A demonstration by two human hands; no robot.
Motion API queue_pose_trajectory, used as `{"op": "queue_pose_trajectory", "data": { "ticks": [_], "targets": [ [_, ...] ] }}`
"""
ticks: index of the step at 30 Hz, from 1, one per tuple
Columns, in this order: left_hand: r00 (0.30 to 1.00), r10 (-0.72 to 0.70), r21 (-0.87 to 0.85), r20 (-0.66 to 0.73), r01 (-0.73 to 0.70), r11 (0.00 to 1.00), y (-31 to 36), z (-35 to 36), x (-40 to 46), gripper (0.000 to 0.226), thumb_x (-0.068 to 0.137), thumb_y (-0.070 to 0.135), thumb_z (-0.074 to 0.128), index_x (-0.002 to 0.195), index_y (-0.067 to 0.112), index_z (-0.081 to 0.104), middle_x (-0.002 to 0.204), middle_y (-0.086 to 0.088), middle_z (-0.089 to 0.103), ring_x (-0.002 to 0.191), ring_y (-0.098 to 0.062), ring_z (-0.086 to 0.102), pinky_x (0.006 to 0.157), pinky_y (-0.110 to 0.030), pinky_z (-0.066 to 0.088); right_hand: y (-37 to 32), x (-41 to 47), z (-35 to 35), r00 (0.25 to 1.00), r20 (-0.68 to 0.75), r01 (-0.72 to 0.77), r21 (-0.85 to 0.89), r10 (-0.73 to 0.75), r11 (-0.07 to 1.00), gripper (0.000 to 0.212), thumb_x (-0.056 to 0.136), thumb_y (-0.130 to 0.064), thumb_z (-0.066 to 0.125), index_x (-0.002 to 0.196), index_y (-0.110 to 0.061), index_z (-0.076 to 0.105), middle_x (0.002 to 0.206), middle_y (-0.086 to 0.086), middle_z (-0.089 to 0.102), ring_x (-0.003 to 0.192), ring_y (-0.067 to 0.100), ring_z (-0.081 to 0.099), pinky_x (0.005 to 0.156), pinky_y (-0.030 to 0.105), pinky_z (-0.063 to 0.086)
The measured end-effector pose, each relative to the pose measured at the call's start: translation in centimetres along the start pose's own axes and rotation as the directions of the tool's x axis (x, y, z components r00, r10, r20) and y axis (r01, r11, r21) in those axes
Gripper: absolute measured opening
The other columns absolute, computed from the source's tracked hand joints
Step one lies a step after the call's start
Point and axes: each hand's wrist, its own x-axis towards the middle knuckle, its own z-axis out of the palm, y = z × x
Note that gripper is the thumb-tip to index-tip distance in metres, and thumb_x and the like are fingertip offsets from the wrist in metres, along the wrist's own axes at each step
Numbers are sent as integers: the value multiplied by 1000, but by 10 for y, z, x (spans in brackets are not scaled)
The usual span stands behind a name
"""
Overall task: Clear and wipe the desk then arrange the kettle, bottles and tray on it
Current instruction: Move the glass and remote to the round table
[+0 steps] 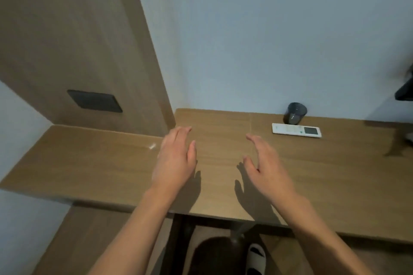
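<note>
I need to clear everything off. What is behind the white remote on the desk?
A dark cup stands behind the remote, against the wall. Whether anything is inside it cannot be seen.

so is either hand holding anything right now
No. The left hand and right hand are both open above the desk, holding nothing.

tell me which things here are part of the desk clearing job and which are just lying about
Part of the job:
- desk, the surface to clear and wipe
- white remote, lying on it
- dark cup, standing behind the remote
- left hand and right hand, both empty above the desk

Just there:
- wall switch panel
- sandal on the floor
</note>
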Motion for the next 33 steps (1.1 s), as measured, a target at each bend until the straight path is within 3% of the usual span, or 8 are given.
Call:
{"op": "queue_pose_trajectory", "data": {
  "ticks": [5, 11, 13, 16, 21, 23, 27, 33],
  "targets": [
    [996, 53, -51, 78, -50, 997, 45, 59, 59, 35, 96, 12, 61, 130, 3, 59, 126, -14, 62, 119, -30, 56, 103, -29, 35, 76, 25, -40, 984, -100, -143, 52, 147, 988, 52, 100, -26, 51, 150, -25, 34, 149, -10, 39, 139, 8, 33, 109, 22, 23],
    [986, 19, -202, 166, 15, 979, 117, 127, 126, 40, 99, 22, 60, 137, 13, 54, 133, 0, 57, 117, -13, 55, 89, -24, 40, 173, 77, -74, 933, -132, -323, 109, 336, 940, 54, 93, -15, 57, 145, -15, 43, 148, 3, 46, 134, 20, 41, 110, 29, 29],
    [980, -7, -240, 201, 56, 969, 136, 153, 149, 42, 99, 25, 60, 140, 16, 52, 135, 3, 54, 115, -9, 53, 86, -19, 38, 202, 94, -77, 926, -91, -358, 90, 365, 929, 56, 92, -17, 57, 145, -14, 42, 147, 7, 47, 133, 22, 41, 110, 35, 33],
    [957, -48, -272, 285, 129, 954, 160, 200, 180, 50, 97, 30, 63, 144, 19, 48, 136, 9, 50, 115, -5, 50, 79, -10, 37, 238, 112, -77, 914, 4, -405, 84, 406, 910, 56, 95, -19, 56, 147, -14, 36, 149, 5, 41, 136, 19, 34, 108, 30, 28],
    [895, -83, -232, 438, 201, 952, 191, 300, 212, 80, 87, 39, 74, 152, 16, 33, 148, 0, 44, 132, -17, 47, 104, -33, 44, 283, 119, -69, 898, 83, -432, -14, 432, 902, 63, 97, -23, 56, 152, -14, 26, 156, 5, 28, 143, 19, 25, 115, 30, 22],
    [879, -128, -200, 460, 243, 949, 199, 336, 220, 93, 83, 44, 78, 154, 12, 27, 152, -5, 37, 138, -21, 42, 109, -34, 40, 294, 116, -66, 891, 88, -445, -24, 445, 895, 64, 97, -25, 56, 152, -16, 25, 157, 3, 27, 142, 18, 25, 114, 30, 22],
    [894, -187, -161, 407, 272, 949, 205, 384, 227, 88, 76, 46, 84, 140, 8, 39, 138, -11, 45, 124, -29, 50, 99, -38, 48, 310, 114, -63, 876, 101, -471, -33, 472, 881, 66, 97, -30, 56, 153, -21, 22, 157, -1, 28, 143, 16, 26, 116, 32, 24],
    [917, -212, -195, 339, 288, 938, 208, 415, 228, 71, 69, 53, 81, 122, 17, 49, 117, -2, 61, 103, -24, 62, 84, -44, 56, 325, 119, -65, 894, 90, -435, -55, 438, 899, 65, 98, -30, 54, 153, -21, 21, 156, -1, 28, 142, 17, 27, 115, 31, 23]
  ]
}}
